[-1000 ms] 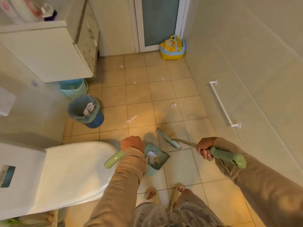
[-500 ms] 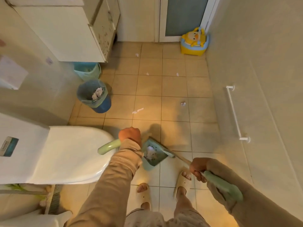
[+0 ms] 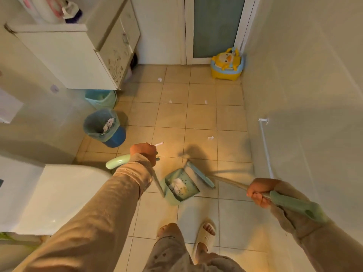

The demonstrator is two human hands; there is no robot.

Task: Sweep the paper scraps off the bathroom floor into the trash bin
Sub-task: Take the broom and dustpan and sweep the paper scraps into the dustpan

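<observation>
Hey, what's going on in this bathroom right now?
A person is sweeping up. The left hand grips the long-handled dustpan, which holds some paper, and the right hand grips the broom, its head beside the pan's mouth. Several scraps lie on the tiles farther off; the trash bin stands by the toilet.

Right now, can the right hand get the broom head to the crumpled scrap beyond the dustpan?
Probably yes: the right hand grips the broom, and only bare floor lies between its head and that scrap.
</observation>
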